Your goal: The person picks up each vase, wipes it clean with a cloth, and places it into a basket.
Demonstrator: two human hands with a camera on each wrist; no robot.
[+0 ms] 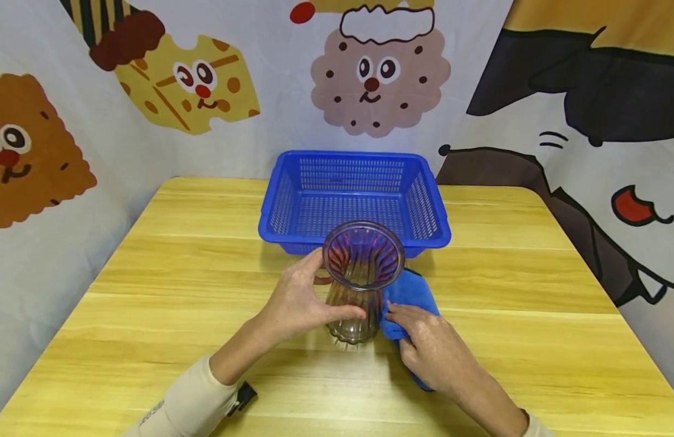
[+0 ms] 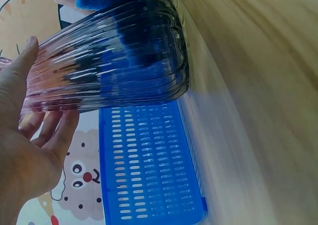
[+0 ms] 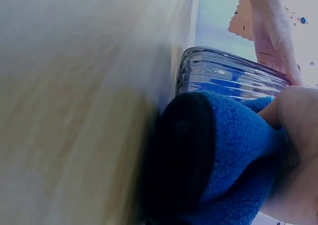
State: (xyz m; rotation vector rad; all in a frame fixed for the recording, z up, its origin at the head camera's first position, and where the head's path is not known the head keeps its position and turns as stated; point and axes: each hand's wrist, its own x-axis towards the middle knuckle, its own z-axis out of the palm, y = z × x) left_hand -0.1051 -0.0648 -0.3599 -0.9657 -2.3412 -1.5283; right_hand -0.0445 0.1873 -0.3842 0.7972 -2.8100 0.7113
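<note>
A ribbed clear glass vase (image 1: pixel 354 309) with a flared rim is upright, its base at or just above the table; I cannot tell if it touches. My left hand (image 1: pixel 301 297) holds its narrow middle from the left, thumb in front and fingers behind. In the left wrist view, the thumb and fingers are around the ribbed glass (image 2: pixel 124 61). A fluffy blue cloth (image 1: pixel 413 294) with a dark edge is in my right hand (image 1: pixel 437 349), bunched beneath the fingers against the vase's right side. The right wrist view shows the cloth (image 3: pixel 238 160) beside the glass (image 3: pixel 223 76).
Behind the vase stands a blue plastic basket (image 1: pixel 353 238) with slotted walls, near the back of the wooden table (image 1: pixel 178 291). A cartoon-printed cloth backdrop (image 1: pixel 282 73) hangs behind and at both sides. A black strap end (image 1: pixel 242 397) sticks out by the left sleeve.
</note>
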